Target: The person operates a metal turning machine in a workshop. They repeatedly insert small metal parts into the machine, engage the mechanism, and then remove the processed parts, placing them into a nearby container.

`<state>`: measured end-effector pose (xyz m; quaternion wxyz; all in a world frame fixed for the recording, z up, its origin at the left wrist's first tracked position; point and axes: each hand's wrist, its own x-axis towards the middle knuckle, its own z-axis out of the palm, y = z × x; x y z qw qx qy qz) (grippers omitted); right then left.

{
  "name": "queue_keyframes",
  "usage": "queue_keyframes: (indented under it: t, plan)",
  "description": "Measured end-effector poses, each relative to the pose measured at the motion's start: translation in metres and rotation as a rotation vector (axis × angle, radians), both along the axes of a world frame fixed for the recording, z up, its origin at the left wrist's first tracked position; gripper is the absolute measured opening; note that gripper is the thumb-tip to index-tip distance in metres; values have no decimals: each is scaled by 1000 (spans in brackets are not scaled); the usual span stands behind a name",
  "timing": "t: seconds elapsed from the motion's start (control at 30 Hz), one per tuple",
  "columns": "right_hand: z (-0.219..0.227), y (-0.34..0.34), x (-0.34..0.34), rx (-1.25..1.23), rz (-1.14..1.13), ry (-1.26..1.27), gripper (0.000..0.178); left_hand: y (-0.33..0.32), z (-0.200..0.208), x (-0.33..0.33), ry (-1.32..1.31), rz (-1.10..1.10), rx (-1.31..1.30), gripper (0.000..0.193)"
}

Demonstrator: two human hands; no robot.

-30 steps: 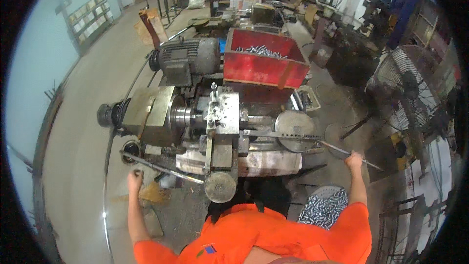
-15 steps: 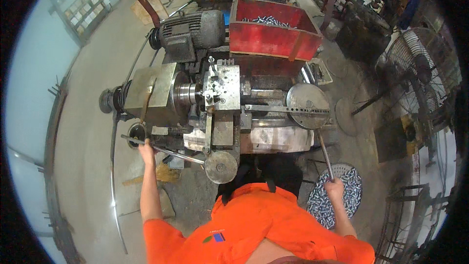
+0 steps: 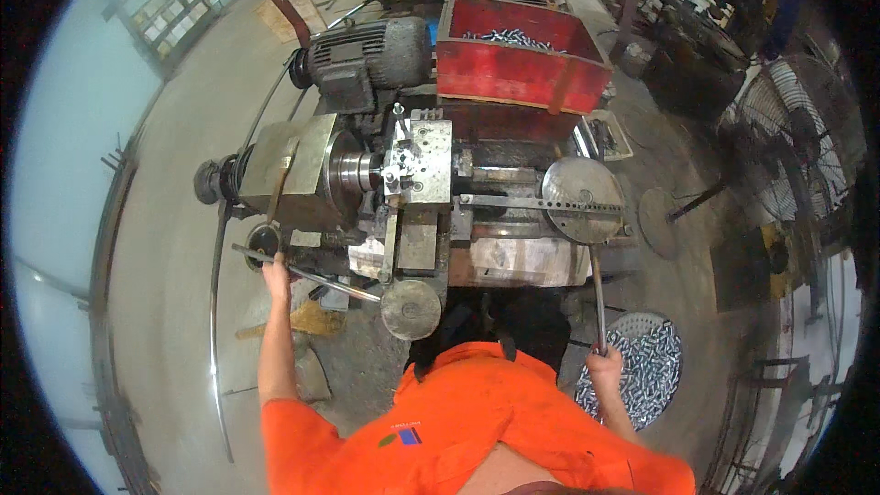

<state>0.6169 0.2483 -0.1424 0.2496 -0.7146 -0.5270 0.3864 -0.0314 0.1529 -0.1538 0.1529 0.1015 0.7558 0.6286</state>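
A small lathe (image 3: 419, 161) stands in front of me, with a round chuck (image 3: 347, 170) on its left and a metal tool block in the middle. My left hand (image 3: 276, 279) is closed round a long steel lever (image 3: 332, 284), which runs right to a round disc (image 3: 411, 310). At the right, my right hand (image 3: 604, 369) grips the lower end of another lever (image 3: 599, 304). That lever hangs from a larger disc (image 3: 583, 198) with a drilled flat bar across it. Just beside my right hand is a round basket (image 3: 643, 321) heaped with small shiny metal pieces.
Behind the lathe sit a grey electric motor (image 3: 370, 53) and a red box (image 3: 522, 82) partly filled with metal pieces. A large fan (image 3: 793, 142) stands to the right. A straw brush (image 3: 316, 319) lies on the floor below my left hand; a long rod (image 3: 214, 339) leans farther left.
My right hand has moved left with the lower end of its lever, so that lever now hangs nearly upright. My left hand keeps its grip, and the view has tilted slightly.
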Motion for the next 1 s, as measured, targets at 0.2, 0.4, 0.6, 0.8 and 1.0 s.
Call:
queue_keyframes:
  t: [0.2,0.4,0.6,0.8,1.0]
  plan:
    - [-7,49,63,104,88,-611,31,-11,1,-11,-25,-26,-135,32]
    - [-13,198,147,205,186,-1102,59,-12,-21,-16,-56,-119,-11,35]
    - [-41,229,116,589,-39,-1136,77,-20,-8,-25,-296,-167,-91,50]
    - [-64,126,45,636,124,-628,78,-73,-102,-53,339,-496,-754,51]
    - [-63,80,1,427,228,-395,48,-48,-144,-8,724,-613,-1282,54]
